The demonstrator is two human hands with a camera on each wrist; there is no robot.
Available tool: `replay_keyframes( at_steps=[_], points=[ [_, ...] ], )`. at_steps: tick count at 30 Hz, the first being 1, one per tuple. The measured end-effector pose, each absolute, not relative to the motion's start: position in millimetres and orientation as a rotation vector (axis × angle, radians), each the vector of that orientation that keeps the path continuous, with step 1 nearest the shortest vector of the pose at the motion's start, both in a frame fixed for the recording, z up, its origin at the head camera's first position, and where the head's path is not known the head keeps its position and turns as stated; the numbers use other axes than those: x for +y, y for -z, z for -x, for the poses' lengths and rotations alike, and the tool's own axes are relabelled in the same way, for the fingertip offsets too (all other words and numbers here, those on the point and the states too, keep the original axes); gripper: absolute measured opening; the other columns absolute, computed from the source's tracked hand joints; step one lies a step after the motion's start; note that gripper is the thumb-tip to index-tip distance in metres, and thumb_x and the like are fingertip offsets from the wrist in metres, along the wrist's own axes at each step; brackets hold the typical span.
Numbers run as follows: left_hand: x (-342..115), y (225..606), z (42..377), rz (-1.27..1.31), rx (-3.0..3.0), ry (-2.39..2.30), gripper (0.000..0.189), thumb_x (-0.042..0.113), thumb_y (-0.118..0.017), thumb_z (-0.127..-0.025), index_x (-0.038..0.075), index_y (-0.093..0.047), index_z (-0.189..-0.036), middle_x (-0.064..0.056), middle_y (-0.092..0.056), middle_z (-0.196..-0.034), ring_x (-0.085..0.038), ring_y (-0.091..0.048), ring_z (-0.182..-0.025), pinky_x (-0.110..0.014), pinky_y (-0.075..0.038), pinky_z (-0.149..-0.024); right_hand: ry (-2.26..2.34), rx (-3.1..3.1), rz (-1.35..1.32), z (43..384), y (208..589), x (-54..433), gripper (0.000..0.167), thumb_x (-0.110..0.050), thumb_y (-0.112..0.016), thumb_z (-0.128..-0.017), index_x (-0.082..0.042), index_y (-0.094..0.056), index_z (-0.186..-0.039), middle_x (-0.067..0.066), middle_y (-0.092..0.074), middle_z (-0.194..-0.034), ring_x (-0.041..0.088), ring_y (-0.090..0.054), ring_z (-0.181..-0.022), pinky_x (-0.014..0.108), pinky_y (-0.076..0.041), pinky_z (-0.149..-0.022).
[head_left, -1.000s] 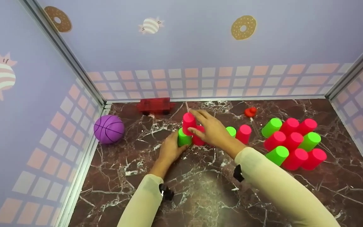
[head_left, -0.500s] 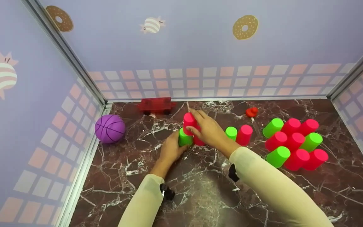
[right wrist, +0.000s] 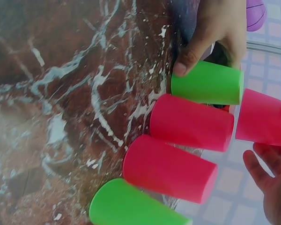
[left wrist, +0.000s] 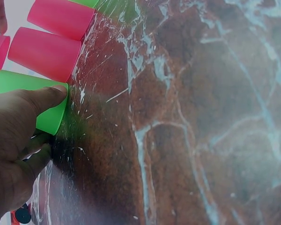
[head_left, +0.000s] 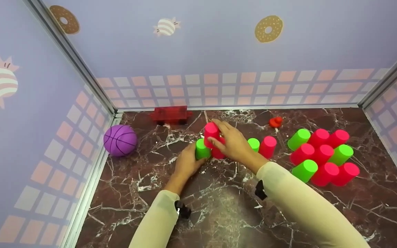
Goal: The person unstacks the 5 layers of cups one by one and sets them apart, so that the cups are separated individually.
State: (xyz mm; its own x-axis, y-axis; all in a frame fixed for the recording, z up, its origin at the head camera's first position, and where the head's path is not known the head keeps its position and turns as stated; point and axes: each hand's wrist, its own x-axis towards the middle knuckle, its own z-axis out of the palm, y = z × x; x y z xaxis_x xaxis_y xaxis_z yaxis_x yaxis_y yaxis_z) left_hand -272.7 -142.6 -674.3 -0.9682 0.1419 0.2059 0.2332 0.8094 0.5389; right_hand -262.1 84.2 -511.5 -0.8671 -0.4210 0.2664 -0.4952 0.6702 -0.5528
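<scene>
An upside-down green cup (head_left: 202, 148) stands at the left end of a row, and my left hand (head_left: 186, 162) grips it near its base, thumb in front. Above the row my right hand (head_left: 232, 142) holds a pink cup (head_left: 212, 132) upside down by its side. In the right wrist view that held cup (right wrist: 262, 118) sits at the tops of the green cup and the neighbouring pink cup (right wrist: 193, 123); whether it touches them is unclear. Another pink cup (right wrist: 171, 168) and a green cup (right wrist: 136, 206) continue the row, with a pink cup (head_left: 267, 147) at its right end.
Several pink and green cups (head_left: 323, 154) stand grouped on the right of the marbled table (head_left: 219, 213). A purple ball (head_left: 120, 140) lies by the left wall. Near the back wall are a red toy vehicle (head_left: 171, 115) and a small red object (head_left: 275, 122).
My right hand has shifted slightly to the right with the pink cup, toward the seam between the first two cups. My left hand stays on the green cup.
</scene>
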Motion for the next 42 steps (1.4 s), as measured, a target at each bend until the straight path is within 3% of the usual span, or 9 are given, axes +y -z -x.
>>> replay_keyframes(
  at_steps=[5,10,16,25,32,36,42],
  points=[
    [-140.3,670.8,271.0,0.279,-2.835,0.888,0.078,0.037,-0.094,-0.086,0.008,-0.062,-0.151,-0.016,-0.076,-0.136,-0.040,-0.076,-0.121,-0.057,-0.061,-0.104,-0.912,-2.703,-0.791,257.2,512.6,100.8,0.069,-0.038,-0.073,-0.107,-0.011,-0.048,-0.166,0.017,-0.070,-0.134,0.038,-0.073,-0.105,0.059,-0.061,-0.100],
    [-140.0,670.9,271.0,0.251,-2.858,0.895,0.079,0.039,-0.093,-0.087,0.008,-0.060,-0.152,-0.017,-0.075,-0.137,-0.041,-0.075,-0.123,-0.058,-0.060,-0.106,-0.861,-2.674,-0.807,248.8,513.1,121.9,0.068,-0.037,-0.075,-0.106,-0.015,-0.051,-0.166,0.021,-0.070,-0.140,0.043,-0.075,-0.109,0.062,-0.063,-0.099],
    [-140.3,673.4,271.5,0.252,-2.857,0.847,0.080,0.039,-0.094,-0.088,0.007,-0.060,-0.153,-0.016,-0.075,-0.137,-0.040,-0.075,-0.122,-0.057,-0.061,-0.104,-0.832,-2.630,-0.827,239.7,512.0,151.9,0.067,-0.034,-0.078,-0.104,-0.012,-0.054,-0.163,0.018,-0.071,-0.135,0.034,-0.075,-0.090,0.053,-0.067,-0.087],
    [-141.2,674.8,272.9,0.268,-2.867,0.843,0.081,0.041,-0.093,-0.088,0.006,-0.059,-0.153,-0.017,-0.074,-0.137,-0.041,-0.075,-0.122,-0.058,-0.061,-0.105,-0.793,-2.586,-0.758,222.3,511.2,202.2,0.069,-0.030,-0.084,-0.100,-0.012,-0.057,-0.161,0.019,-0.071,-0.140,0.037,-0.076,-0.087,0.057,-0.066,-0.091],
    [-142.8,672.4,274.0,0.251,-2.878,0.856,0.082,0.042,-0.093,-0.087,0.008,-0.059,-0.154,-0.017,-0.074,-0.138,-0.041,-0.074,-0.124,-0.059,-0.060,-0.106,-0.748,-2.573,-0.669,204.2,514.4,239.1,0.072,-0.027,-0.088,-0.096,-0.012,-0.059,-0.160,0.021,-0.073,-0.135,0.027,-0.068,-0.069,0.045,-0.063,-0.070],
    [-142.8,671.8,273.0,0.249,-2.876,0.869,0.081,0.041,-0.092,-0.087,0.008,-0.059,-0.153,-0.017,-0.074,-0.138,-0.041,-0.075,-0.123,-0.059,-0.060,-0.106,-0.708,-2.535,-0.657,194.2,518.5,258.9,0.071,-0.022,-0.091,-0.092,-0.010,-0.061,-0.156,0.019,-0.074,-0.122,0.022,-0.062,-0.068,0.043,-0.061,-0.068],
    [-140.9,671.3,272.8,0.248,-2.881,0.863,0.081,0.040,-0.093,-0.088,0.008,-0.059,-0.154,-0.018,-0.074,-0.139,-0.042,-0.074,-0.124,-0.059,-0.059,-0.108,-0.695,-2.493,-0.649,178.0,521.5,280.8,0.072,-0.016,-0.093,-0.088,-0.007,-0.063,-0.153,0.021,-0.074,-0.124,0.029,-0.068,-0.080,0.046,-0.062,-0.069]
  ],
)
